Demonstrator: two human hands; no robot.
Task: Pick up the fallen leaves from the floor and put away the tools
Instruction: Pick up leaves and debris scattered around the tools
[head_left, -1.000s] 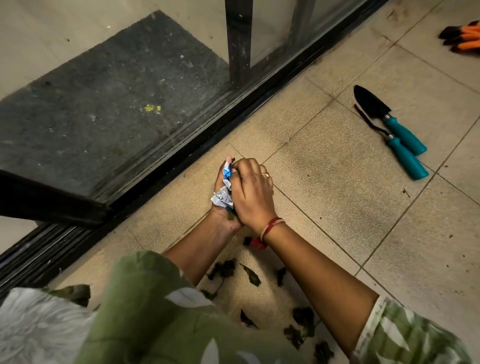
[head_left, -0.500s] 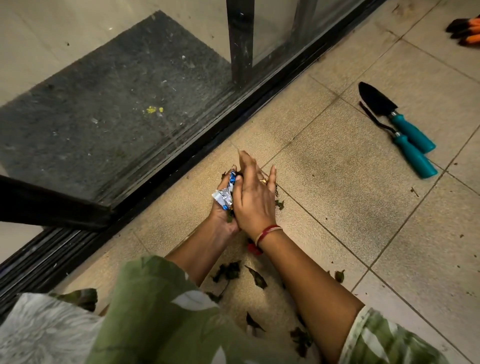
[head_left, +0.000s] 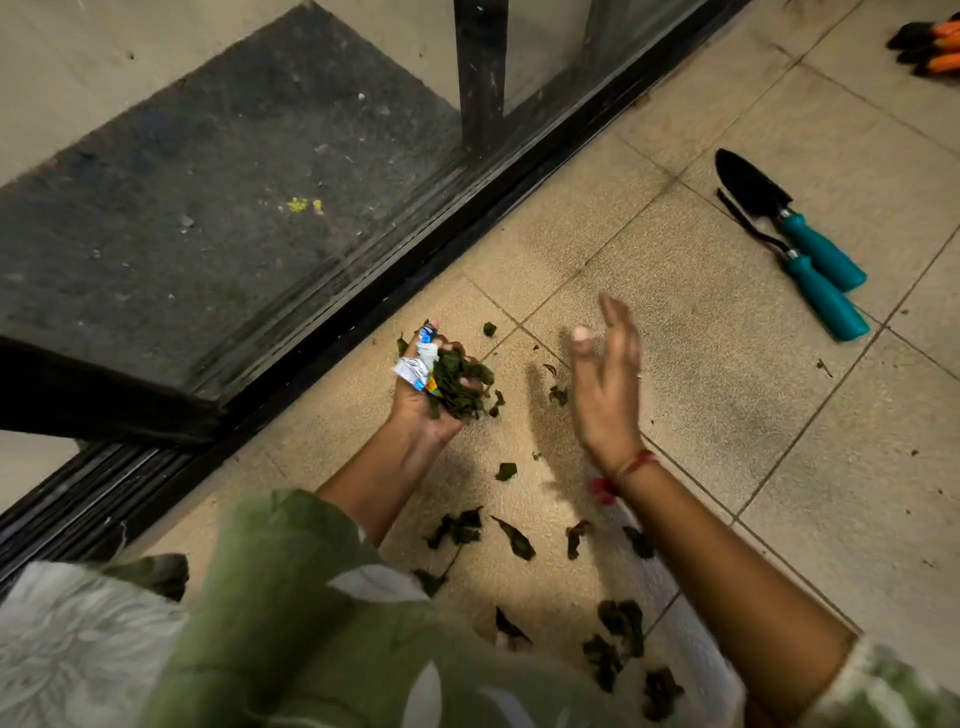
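Head cam: left hand (head_left: 423, 410) cupped palm-up like a bin, fingers (head_left: 449, 345) curled round leaves (head_left: 460, 384) and a wrapper (head_left: 415, 366), right hand (head_left: 605, 384) open and empty for grabbing loose leaves (head_left: 511, 538) off the floor (head_left: 701, 405), tools (head_left: 810, 254) lying well off right.

Dark doormat (head_left: 208, 182) behind glass; black sliding door track (head_left: 400, 280); upright black frame post (head_left: 480, 78).

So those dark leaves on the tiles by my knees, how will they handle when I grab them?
Probably very light and limp: the leaves look curled and wilted, and the clump in your left hand sags loosely. Bits will likely slip out, since small scraps lie scattered beside that hand.
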